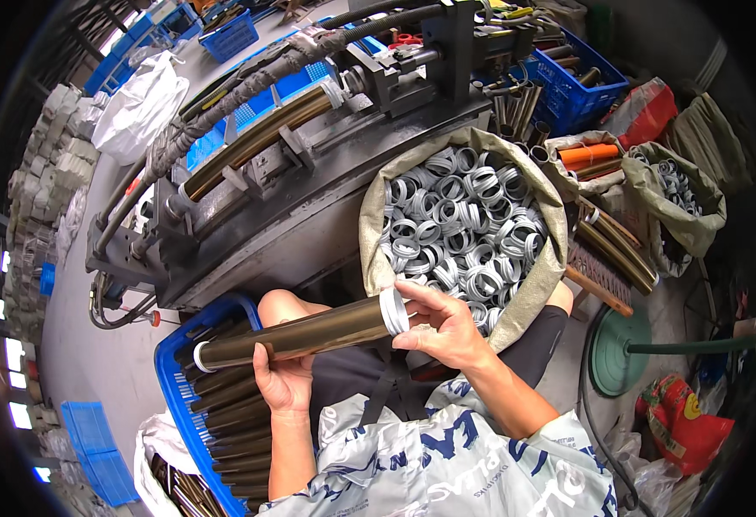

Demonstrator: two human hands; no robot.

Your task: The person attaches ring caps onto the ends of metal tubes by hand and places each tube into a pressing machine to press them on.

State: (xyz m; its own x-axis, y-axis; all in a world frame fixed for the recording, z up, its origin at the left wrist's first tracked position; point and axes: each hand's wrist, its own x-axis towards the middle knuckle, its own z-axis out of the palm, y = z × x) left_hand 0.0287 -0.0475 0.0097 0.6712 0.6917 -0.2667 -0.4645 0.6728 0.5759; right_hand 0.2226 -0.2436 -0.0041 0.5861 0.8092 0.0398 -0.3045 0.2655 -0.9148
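Across my lap lies a bronze-coloured metal tube (309, 332), tilted slightly up toward the right. My left hand (286, 379) holds it from below near the middle, thumb on the near side. A light grey ring (393, 312) sits at the tube's right end, and my right hand (448, 329) has its fingers and thumb closed around that ring. At the left end shows a thin white rim (199, 357). Just beyond my right hand stands an open beige sack (552, 228) full of loose grey rings (460, 211).
A blue crate (169, 366) of similar tubes stands at my left. Ahead, a metal machine (287, 211) carries another bronze tube (261, 138). A smaller sack (712, 220) of rings, a green round base (616, 353) and a red bag (684, 422) lie to the right.
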